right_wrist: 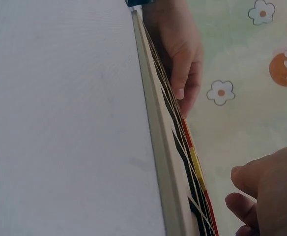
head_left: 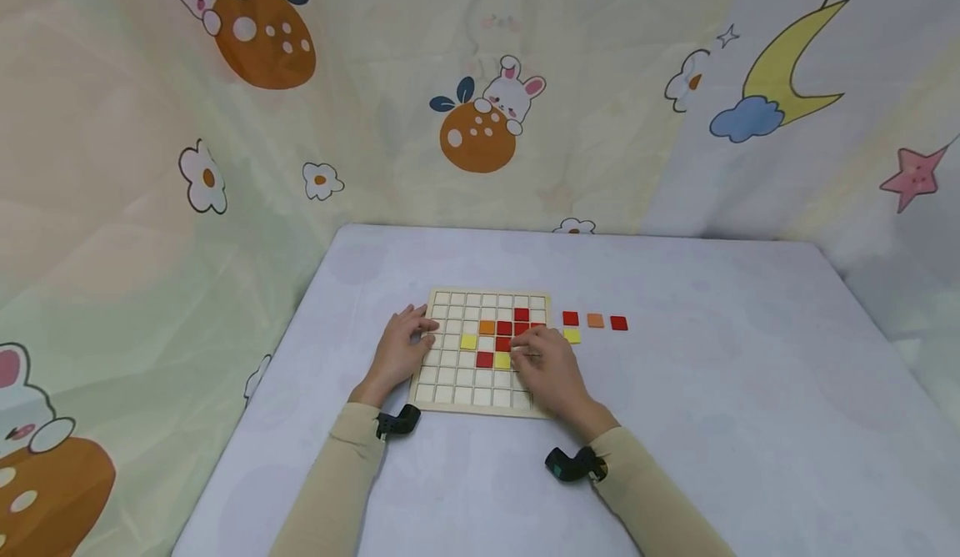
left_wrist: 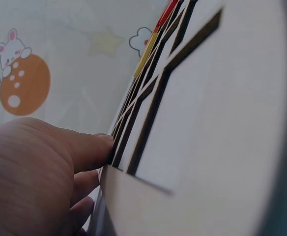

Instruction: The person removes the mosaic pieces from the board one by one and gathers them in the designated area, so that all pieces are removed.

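Observation:
A pale square grid board (head_left: 480,411) lies on the table, with thin lines dividing it into small cells. Several red tiles (head_left: 484,360), two yellow tiles (head_left: 468,342) and one orange tile (head_left: 487,327) sit in its cells. My left hand (head_left: 401,344) rests at the board's left edge; in the left wrist view its thumb (left_wrist: 92,147) touches the rim. Over the right half of the board is my right hand (head_left: 551,369), fingertips close to the tiles and covering some cells. Between its thumb and finger (right_wrist: 242,206) a gap shows in the right wrist view.
Right of the board lie loose tiles on the white table (head_left: 750,373): two red ones (head_left: 618,323), an orange one (head_left: 595,320) and a yellow one (head_left: 572,336) partly behind my right hand. A patterned curtain (head_left: 375,82) hangs behind. Each wrist wears a black camera (head_left: 573,464).

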`<state>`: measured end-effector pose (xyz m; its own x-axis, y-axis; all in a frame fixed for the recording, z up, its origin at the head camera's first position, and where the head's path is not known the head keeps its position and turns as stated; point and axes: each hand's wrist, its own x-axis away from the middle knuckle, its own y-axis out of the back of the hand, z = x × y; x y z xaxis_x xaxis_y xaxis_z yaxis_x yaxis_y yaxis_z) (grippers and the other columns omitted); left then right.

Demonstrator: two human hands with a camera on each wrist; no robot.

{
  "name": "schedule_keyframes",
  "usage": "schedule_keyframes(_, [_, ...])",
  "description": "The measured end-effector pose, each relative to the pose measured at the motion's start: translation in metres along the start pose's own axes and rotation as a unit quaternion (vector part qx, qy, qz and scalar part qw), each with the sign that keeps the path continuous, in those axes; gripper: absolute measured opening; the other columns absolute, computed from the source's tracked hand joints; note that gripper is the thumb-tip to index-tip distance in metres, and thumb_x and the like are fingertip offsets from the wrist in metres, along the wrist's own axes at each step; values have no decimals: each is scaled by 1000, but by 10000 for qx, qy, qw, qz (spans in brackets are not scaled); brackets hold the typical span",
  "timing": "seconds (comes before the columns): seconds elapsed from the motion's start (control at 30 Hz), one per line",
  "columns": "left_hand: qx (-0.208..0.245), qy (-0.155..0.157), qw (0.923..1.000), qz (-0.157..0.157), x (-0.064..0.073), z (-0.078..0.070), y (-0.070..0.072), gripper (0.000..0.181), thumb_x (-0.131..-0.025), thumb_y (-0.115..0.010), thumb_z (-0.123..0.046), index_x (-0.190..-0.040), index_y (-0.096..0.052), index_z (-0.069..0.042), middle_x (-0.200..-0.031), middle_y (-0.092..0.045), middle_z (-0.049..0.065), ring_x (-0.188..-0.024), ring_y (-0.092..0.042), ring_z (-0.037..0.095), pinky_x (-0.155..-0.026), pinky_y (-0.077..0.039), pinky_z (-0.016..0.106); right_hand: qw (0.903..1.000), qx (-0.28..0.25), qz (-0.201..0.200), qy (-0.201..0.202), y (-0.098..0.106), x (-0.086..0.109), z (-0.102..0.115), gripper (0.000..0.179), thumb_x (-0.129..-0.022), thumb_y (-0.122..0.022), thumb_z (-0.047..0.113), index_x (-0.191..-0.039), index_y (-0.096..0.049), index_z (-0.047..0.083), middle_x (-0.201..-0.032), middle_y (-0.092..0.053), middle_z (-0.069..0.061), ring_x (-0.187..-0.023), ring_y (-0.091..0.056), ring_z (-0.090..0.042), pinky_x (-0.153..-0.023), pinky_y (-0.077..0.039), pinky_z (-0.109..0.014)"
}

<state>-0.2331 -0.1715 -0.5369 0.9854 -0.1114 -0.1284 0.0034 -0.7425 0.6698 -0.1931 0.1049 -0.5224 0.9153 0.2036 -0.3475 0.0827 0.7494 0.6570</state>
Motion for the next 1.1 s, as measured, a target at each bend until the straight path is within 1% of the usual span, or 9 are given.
schedule_keyframes(0.13, [21, 5, 10000, -11, 2, 1, 1, 20, -94, -64, -11, -113, -70, -8, -150, -44, 11, -146, -25, 28, -125, -8, 42, 9999, 36, 164, 6, -5, 1, 3, 15, -89, -71, 19, -102, -75, 15, -104, -64, 6, -101, -54, -13, -85, -50, -34])
schedule_keyframes(0.37, [107, 56, 9999, -13, 4, 2, 0, 20, -94, -64, -10, -113, -70, -8, -150, -44, 11, -147, -25, 28, -125, -7, 41, 9996, 123, 259, -43, -15, 0, 12, 21, -85, -76, 23, -105, -75, 16, -99, -62, 8, -95, -52, -11, -79, -49, -30])
schedule_keyframes(0.5, [121, 48, 9999, -13, 4, 3, 0, 20, -94, -64, -10, -113, -70, -8, -150, -44, 10, -147, -24, 27, -125, -7, 41, 9990, 283, 345, 44, -21, -1, 17, 24, -83, -78, 24, -106, -75, 17, -98, -62, 7, -94, -50, -11, -77, -47, -29])
schedule_keyframes(0.63, [132, 26, 9999, -31, 3, 3, -1, 19, -94, -65, -10, -112, -70, -9, -150, -45, 11, -147, -25, 27, -125, -7, 41, 9984, 430, 333, 126, -25, -2, 21, 24, -82, -78, 25, -105, -75, 17, -93, -59, 7, -89, -48, -10, -71, -45, -27])
schedule_keyframes(0.7, [147, 15, 9999, -42, 3, 3, -1, 19, -94, -65, -9, -112, -70, -8, -150, -45, 10, -147, -25, 27, -125, -7, 41, 9984, 468, 301, 88, -26, -3, 21, 24, -82, -78, 26, -105, -75, 18, -91, -57, 8, -88, -47, -10, -70, -44, -26])
schedule_keyframes(0.9, [121, -1, 9999, -68, 2, 2, -2, 19, -93, -65, -9, -111, -70, -8, -149, -45, 10, -146, -25, 27, -125, -8, 41, 9979, 565, 308, -49, -28, -3, 20, 26, -81, -80, 27, -105, -74, 19, -91, -55, 7, -89, -46, -10, -71, -44, -25])
schedule_keyframes(1.1, [108, -60, 9999, -75, 1, 1, -1, 19, -94, -65, -10, -112, -70, -8, -149, -46, 11, -146, -26, 28, -125, -9, 43, 9962, 801, 352, 10, -31, -4, 18, 30, -80, -81, 30, -106, -75, 18, -93, -55, 6, -90, -47, -11, -74, -44, -27])
